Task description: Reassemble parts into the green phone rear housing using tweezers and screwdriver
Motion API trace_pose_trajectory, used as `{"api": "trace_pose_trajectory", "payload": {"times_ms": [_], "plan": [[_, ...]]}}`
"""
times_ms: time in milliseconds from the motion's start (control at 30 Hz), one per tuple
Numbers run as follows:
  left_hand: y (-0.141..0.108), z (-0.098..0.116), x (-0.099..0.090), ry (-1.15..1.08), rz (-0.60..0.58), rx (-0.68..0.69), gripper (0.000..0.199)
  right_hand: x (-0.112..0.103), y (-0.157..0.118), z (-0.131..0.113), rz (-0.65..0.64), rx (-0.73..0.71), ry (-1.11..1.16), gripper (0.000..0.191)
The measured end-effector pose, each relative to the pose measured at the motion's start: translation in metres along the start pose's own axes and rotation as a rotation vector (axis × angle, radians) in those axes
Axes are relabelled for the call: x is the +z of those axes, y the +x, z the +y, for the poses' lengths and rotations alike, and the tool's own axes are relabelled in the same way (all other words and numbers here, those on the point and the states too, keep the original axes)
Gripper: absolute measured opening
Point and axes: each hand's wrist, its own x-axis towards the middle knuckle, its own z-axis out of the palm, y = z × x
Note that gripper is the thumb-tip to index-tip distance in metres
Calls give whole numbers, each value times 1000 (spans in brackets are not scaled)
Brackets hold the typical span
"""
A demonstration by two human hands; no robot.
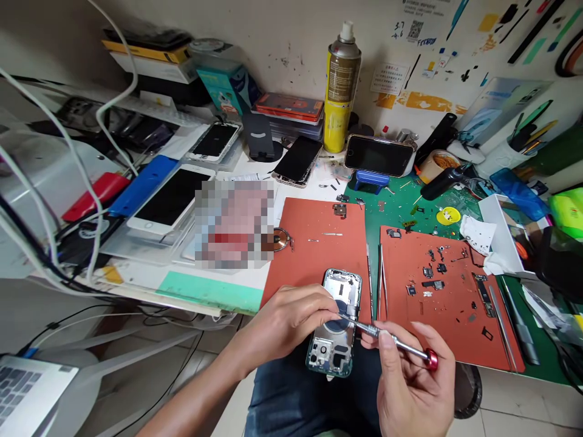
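An opened phone housing (344, 347) with a dark round pad in its middle lies over my lap at the front edge of the orange mat (298, 243). My left hand (303, 312) reaches over it from the left, thumb and fingers pinched at the screwdriver's thin tip. A silver screwdriver with a red end cap (410, 348) points left across the housing. My right hand (412, 379) holds its shaft between thumb and fingers. Whether the left fingertips also hold a small part is too small to tell.
A second orange mat (449, 315) on the right bears small phone parts, with tweezers (501, 325) at its edge. Behind stand a yellow spray can (339, 91) and a propped phone (379, 155). A white phone (170, 200) lies at left; cables hang at far left.
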Motion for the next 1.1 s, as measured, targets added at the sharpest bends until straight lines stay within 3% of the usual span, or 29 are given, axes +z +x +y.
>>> {"api": "trace_pose_trajectory", "payload": {"times_ms": [467, 733, 833, 900, 1000, 1100], "plan": [[-4, -4, 3, 53, -31, 17, 20, 10, -7, -11, 97, -93, -160, 39], [-4, -7, 3, 51, -67, 28, 19, 3, 0, -12, -11, -87, -139, 39], [-2, -2, 1, 16, -39, 13, 16, 2, 1, -11, 7, -67, -138, 40], [-3, 1, -4, -29, 10, 8, 27, -3, 3, -10, 40, -60, -126, 41], [-5, 3, -14, 48, 56, 25, 25, -21, 1, -9, 51, 22, -56, 42], [-5, 0, -23, 276, -67, 79, 48, -42, -14, -10, 21, 321, 8, 41]]}}
